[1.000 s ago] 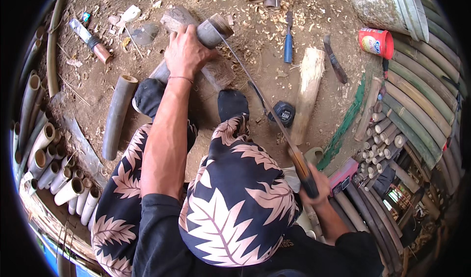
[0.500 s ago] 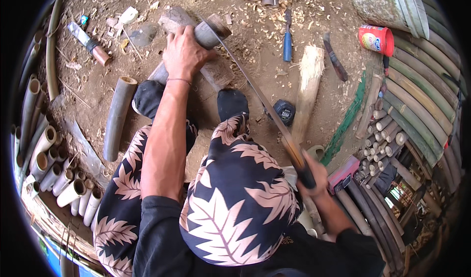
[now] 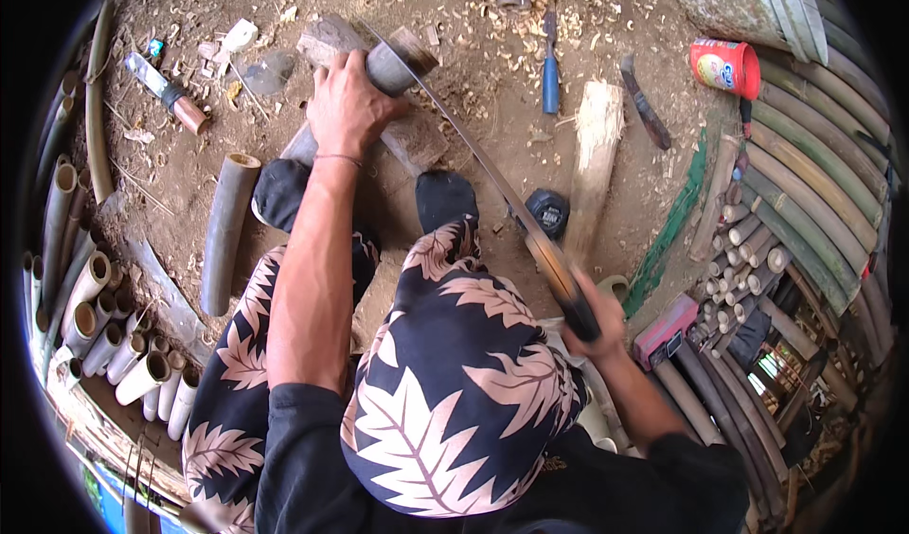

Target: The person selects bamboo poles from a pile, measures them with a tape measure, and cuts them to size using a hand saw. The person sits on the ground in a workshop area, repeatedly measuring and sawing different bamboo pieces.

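My left hand (image 3: 348, 108) is wrapped over a grey bamboo tube (image 3: 384, 73), pressing it against a rough wooden block (image 3: 417, 143). The palm and fingers hide the tube's middle. A long handsaw (image 3: 492, 174) lies across the tube just beyond that hand, its thin blade touching the bamboo near the far right end. The saw's brown and black handle is gripped in my right hand (image 3: 598, 316), at the lower right. My dark-shod feet stand close to the block, the left foot (image 3: 281, 193) beside the tube's near end.
A tape measure (image 3: 546, 214) sits right beside the saw. Farther right are a split wood piece (image 3: 597, 155), a blue-handled chisel (image 3: 550, 80), a curved knife (image 3: 646, 108) and a red tub (image 3: 724, 68). One loose bamboo tube (image 3: 227, 236) lies left; bamboo stacks line both sides.
The saw and my right hand have slid a little forward and left, pushing the blade farther across the bamboo. My left hand keeps its hold on the tube.
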Demonstrator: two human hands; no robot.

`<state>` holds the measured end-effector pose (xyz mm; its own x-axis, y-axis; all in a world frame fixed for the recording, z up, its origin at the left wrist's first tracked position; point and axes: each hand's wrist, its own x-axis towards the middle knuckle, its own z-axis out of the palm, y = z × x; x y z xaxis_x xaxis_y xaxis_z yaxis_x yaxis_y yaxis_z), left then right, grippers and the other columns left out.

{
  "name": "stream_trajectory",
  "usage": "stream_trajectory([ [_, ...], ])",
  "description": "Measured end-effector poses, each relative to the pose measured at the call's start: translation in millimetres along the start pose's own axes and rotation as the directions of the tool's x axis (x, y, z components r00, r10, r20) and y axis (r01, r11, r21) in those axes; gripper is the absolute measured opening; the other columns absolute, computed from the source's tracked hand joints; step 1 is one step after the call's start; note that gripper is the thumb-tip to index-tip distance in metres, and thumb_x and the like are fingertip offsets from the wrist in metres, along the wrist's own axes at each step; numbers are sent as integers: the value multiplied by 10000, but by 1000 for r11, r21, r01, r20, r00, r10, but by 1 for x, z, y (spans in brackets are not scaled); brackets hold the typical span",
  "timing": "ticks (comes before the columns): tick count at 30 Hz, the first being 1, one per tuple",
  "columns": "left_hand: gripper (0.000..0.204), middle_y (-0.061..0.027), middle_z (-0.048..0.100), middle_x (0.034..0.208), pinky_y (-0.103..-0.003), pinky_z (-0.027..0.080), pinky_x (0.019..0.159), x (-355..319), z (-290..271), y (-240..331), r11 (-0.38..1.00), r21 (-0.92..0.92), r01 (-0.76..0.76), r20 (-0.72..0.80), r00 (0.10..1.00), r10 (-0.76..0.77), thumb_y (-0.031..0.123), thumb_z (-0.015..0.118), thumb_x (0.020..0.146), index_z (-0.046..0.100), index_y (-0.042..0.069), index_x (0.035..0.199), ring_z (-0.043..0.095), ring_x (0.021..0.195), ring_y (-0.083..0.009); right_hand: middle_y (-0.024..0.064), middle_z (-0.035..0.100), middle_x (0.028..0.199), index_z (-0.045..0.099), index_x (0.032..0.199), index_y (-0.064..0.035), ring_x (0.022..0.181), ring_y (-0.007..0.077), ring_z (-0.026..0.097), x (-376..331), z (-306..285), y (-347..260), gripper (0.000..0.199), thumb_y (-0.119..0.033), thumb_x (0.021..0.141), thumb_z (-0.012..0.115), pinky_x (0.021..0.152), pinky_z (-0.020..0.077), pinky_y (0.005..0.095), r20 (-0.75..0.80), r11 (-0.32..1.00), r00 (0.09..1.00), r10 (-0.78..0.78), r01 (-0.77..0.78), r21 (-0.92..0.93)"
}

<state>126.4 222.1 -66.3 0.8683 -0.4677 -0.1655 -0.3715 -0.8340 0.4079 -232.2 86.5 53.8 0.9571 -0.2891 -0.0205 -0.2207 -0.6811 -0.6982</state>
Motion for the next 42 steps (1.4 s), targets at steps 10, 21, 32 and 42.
stream_trajectory([
  [10, 699, -91, 602, 1161, -516, 536, 869, -20, 3, 12, 998, -25, -61, 46, 997, 62, 481, 857, 580, 644, 144, 1154, 573, 1121, -353, 223, 698, 1056, 501, 1399, 1, 851, 273, 740, 141, 78, -16, 679, -13, 738, 651, 746, 564, 337, -65, 940, 993, 100, -73, 334],
  [21, 651, -125, 607, 1171, -476, 518, 921, -7, -1, 10, 998, -56, -21, 113, 993, 27, 405, 870, 579, 639, 109, 1111, 570, 1139, -367, 197, 659, 834, 514, 1381, 29, 619, 278, 649, 99, 63, -18, 666, -12, 730, 650, 606, 525, 336, -106, 987, 992, 63, -47, 152],
  [32, 697, -145, 601, 1189, -474, 504, 944, -3, 14, 12, 995, -54, -79, 52, 995, 82, 400, 872, 576, 622, 102, 1154, 553, 1155, -368, 141, 655, 786, 560, 1347, 17, 547, 149, 574, 143, 80, -13, 610, 9, 749, 677, 553, 488, 269, -180, 973, 982, 49, -7, 229],
  [42, 795, -190, 583, 1146, -465, 486, 965, 0, 2, 10, 1000, 17, 6, 139, 990, -9, 524, 849, 589, 602, 96, 1213, 530, 1169, -389, 340, 658, 1078, 509, 1284, 182, 944, 393, 716, 12, 20, 11, 629, 10, 689, 619, 845, 572, 402, -11, 996, 999, -42, 43, 84],
])
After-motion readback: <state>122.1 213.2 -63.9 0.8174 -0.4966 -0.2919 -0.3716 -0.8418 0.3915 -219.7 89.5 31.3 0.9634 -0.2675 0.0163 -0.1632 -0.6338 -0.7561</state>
